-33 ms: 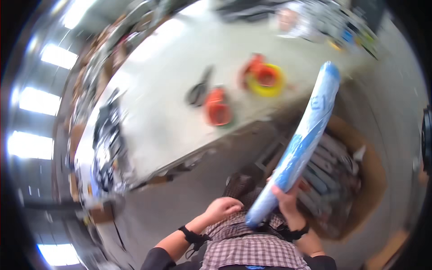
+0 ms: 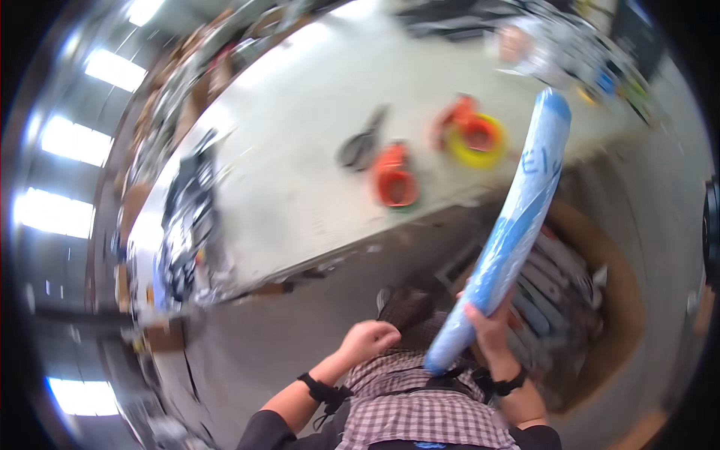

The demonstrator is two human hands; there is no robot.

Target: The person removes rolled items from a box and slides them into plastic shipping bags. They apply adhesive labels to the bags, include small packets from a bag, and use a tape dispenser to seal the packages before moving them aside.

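My right hand is wrapped round the lower part of a long light-blue roll in clear plastic film. The roll slants up to the right, its lower end close to my checked apron and its upper end in front of the table's near edge; dark handwriting marks it near the top. My left hand hovers before the apron, left of the roll and apart from it, fingers curled with nothing visible in them. Each wrist wears a black band.
On the pale table lie dark scissors, a red tape dispenser and another red dispenser with yellow tape. Crumpled plastic covers the left end. An open cardboard box of wrapped rolls stands below right.
The table and its tools sit farther right in the picture. The roll's lower end has shifted slightly right and stands a little steeper. My right hand keeps its hold; my left remains curled.
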